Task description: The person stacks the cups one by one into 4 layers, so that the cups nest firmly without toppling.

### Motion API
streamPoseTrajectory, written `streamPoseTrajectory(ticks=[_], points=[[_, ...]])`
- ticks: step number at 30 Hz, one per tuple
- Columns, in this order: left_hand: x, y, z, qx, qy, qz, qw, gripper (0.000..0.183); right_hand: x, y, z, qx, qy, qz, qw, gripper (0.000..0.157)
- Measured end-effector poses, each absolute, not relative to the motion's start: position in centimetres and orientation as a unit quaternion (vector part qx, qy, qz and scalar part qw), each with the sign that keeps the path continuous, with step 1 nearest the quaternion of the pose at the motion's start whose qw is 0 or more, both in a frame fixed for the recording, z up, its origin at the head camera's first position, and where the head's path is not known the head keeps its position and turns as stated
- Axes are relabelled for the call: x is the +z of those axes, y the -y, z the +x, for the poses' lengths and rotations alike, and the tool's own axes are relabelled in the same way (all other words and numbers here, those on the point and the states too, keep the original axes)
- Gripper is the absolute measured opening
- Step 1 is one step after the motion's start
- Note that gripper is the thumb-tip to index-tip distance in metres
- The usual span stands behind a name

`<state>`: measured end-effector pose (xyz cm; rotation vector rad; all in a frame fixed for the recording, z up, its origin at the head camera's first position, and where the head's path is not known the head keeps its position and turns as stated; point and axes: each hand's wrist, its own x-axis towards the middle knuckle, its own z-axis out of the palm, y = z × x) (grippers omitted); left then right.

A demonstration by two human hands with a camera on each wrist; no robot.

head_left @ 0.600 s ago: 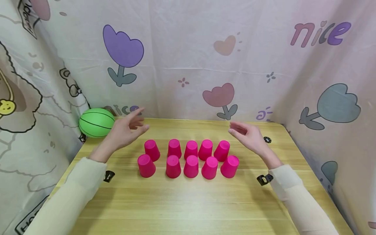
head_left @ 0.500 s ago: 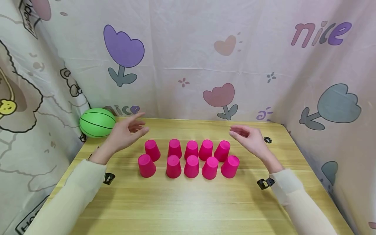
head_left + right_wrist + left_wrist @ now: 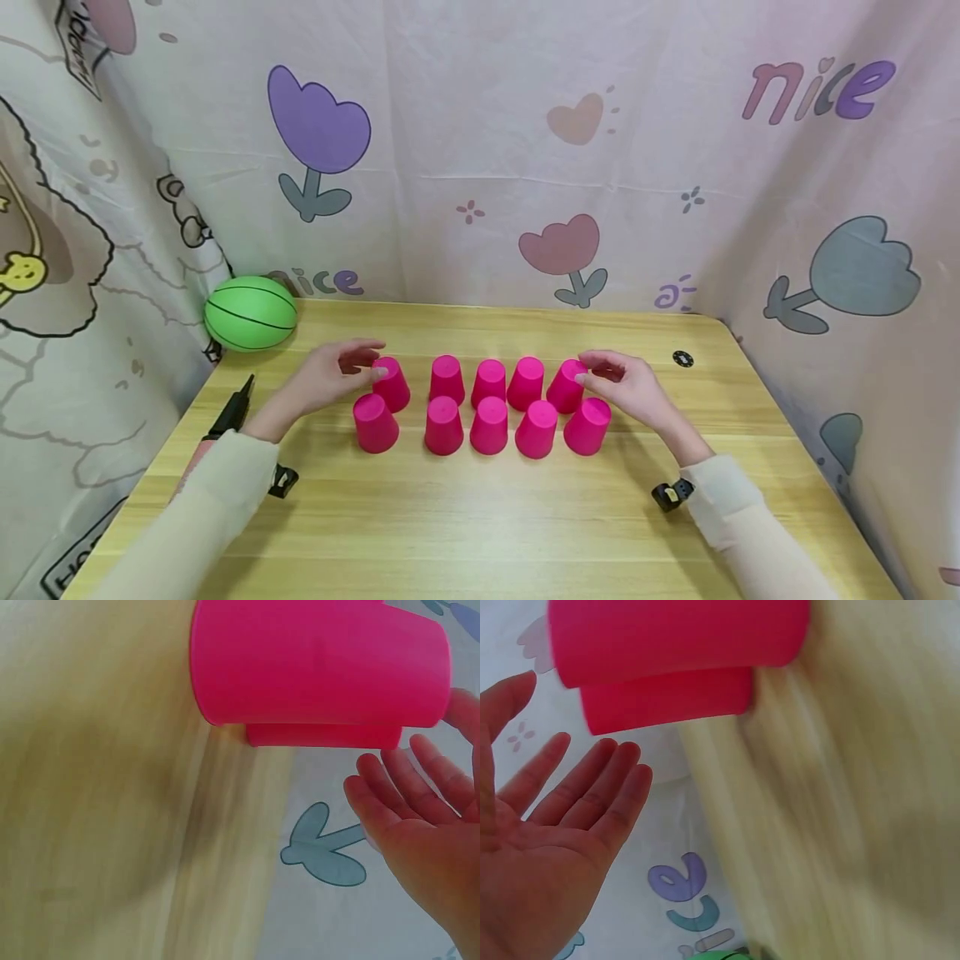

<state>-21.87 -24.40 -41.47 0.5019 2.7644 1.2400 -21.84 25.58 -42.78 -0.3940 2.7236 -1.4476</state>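
Note:
Several bright pink cups stand upside down on the wooden table in two rows. In the head view my left hand (image 3: 333,373) is at the left end of the back row, its thumb overlapping the top of that end cup (image 3: 392,390). At the other end, my right hand (image 3: 626,387) has its fingertips right at the top of the right back cup (image 3: 564,392). Both wrist views show relaxed, spread fingers around no cup: the left hand (image 3: 562,840) lies below two cups in its picture, the right hand (image 3: 431,817) likewise.
A green ball (image 3: 251,314) sits in the back left corner. Beside the left forearm lies a black-tipped tool (image 3: 231,414), its pinkish rear end partly covered by the sleeve. Toward the back right is a small black disc (image 3: 682,358). A printed curtain (image 3: 450,125) borders the table (image 3: 480,533).
Both hands have come down and nearer to the end cups of the back row. The black-tipped tool beside the left arm has come into sight. The cups stand as before.

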Motion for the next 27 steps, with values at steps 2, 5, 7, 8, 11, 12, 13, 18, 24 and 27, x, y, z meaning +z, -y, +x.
streamPoseTrajectory(ticks=[2, 5, 7, 8, 11, 12, 13, 18, 24, 27], points=[[-41.9, 24.3, -21.8, 0.402, -0.901, 0.161, 0.040, 0.059, -43.1, -25.5, -21.9, -0.464, -0.877, -0.127, 0.016, 0.049], [-42.4, 24.3, -21.8, 0.400, -0.901, 0.163, 0.042, 0.058, -43.2, -25.3, -22.0, -0.467, -0.875, -0.126, 0.017, 0.051], [-42.6, 24.2, -21.8, 0.398, -0.901, 0.166, 0.041, 0.057, -43.2, -25.1, -22.1, -0.468, -0.875, -0.122, 0.021, 0.052], [-42.8, 24.3, -21.9, 0.397, -0.902, 0.166, 0.041, 0.057, -43.3, -25.1, -22.1, -0.466, -0.876, -0.121, 0.022, 0.052], [-42.8, 24.2, -21.9, 0.396, -0.902, 0.164, 0.045, 0.058, -43.4, -25.1, -22.2, -0.460, -0.880, -0.119, 0.023, 0.053], [-42.8, 24.2, -21.9, 0.396, -0.902, 0.163, 0.047, 0.058, -43.5, -25.1, -22.3, -0.457, -0.881, -0.118, 0.024, 0.053], [-42.9, 24.2, -22.0, 0.396, -0.903, 0.162, 0.048, 0.058, -43.6, -25.1, -22.3, -0.454, -0.882, -0.119, 0.024, 0.053], [-42.8, 24.1, -22.2, 0.385, -0.907, 0.163, 0.048, 0.057, -43.6, -25.2, -22.3, -0.447, -0.886, -0.115, 0.030, 0.054], [-42.4, 24.2, -22.5, 0.372, -0.913, 0.160, 0.042, 0.053, -43.6, -25.2, -22.4, -0.448, -0.886, -0.107, 0.044, 0.055], [-42.1, 24.2, -22.9, 0.367, -0.916, 0.160, 0.033, 0.052, -43.6, -25.3, -22.5, -0.449, -0.886, -0.103, 0.050, 0.056]])
